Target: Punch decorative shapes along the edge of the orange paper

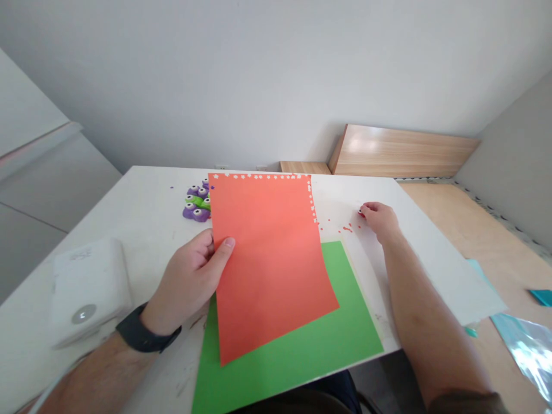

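The red sheet (271,259) partly hides the green sheet (302,351) and purple punches (196,204); the right hand's (382,221) small object (360,213) is unidentifiable.

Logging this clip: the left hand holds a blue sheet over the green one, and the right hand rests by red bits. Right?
Not quite. The head view shows the sheet in the left hand is orange-red, not blue. It is held over the green sheet, and the right hand rests by the red bits.

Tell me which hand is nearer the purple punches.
Left. The left hand holds the orange sheet close by the purple punches; the right hand is past the sheet's other edge.
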Action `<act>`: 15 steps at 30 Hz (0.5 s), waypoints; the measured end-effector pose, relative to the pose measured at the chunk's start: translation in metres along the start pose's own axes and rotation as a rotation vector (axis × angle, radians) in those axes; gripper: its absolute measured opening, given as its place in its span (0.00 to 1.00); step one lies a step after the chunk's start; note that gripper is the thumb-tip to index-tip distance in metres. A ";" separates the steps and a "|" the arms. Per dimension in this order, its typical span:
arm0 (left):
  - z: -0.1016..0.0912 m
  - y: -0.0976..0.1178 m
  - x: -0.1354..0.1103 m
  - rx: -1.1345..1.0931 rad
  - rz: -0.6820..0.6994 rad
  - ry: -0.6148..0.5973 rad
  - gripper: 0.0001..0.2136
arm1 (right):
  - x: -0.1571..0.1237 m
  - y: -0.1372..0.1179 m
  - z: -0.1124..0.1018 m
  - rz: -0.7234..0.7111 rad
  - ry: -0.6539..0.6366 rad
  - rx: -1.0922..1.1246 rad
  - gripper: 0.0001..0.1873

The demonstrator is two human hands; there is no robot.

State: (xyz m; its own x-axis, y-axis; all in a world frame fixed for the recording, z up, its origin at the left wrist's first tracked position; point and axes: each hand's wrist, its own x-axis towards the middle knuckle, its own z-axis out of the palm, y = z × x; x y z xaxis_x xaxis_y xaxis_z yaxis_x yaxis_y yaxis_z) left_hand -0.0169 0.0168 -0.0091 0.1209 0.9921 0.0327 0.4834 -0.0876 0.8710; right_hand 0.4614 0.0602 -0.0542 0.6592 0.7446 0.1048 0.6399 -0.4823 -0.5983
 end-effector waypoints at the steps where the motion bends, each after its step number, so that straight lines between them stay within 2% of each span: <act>1: -0.001 -0.001 0.000 -0.022 0.003 -0.033 0.17 | 0.000 0.000 -0.001 0.000 0.004 -0.009 0.21; 3: -0.001 -0.003 0.000 -0.060 0.002 -0.077 0.18 | 0.001 0.000 -0.003 -0.020 0.020 -0.050 0.21; 7: -0.001 -0.004 0.000 -0.101 -0.010 -0.084 0.18 | 0.001 0.001 -0.008 -0.043 0.017 -0.164 0.21; 15: -0.002 -0.003 -0.001 -0.081 -0.012 -0.078 0.18 | 0.001 0.001 -0.013 -0.033 0.045 -0.139 0.24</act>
State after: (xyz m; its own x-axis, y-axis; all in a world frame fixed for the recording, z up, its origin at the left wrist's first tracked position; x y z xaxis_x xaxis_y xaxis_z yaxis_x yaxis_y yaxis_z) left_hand -0.0197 0.0160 -0.0107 0.1844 0.9828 -0.0139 0.4138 -0.0647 0.9081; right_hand 0.4676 0.0543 -0.0446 0.6516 0.7415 0.1599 0.7082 -0.5190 -0.4786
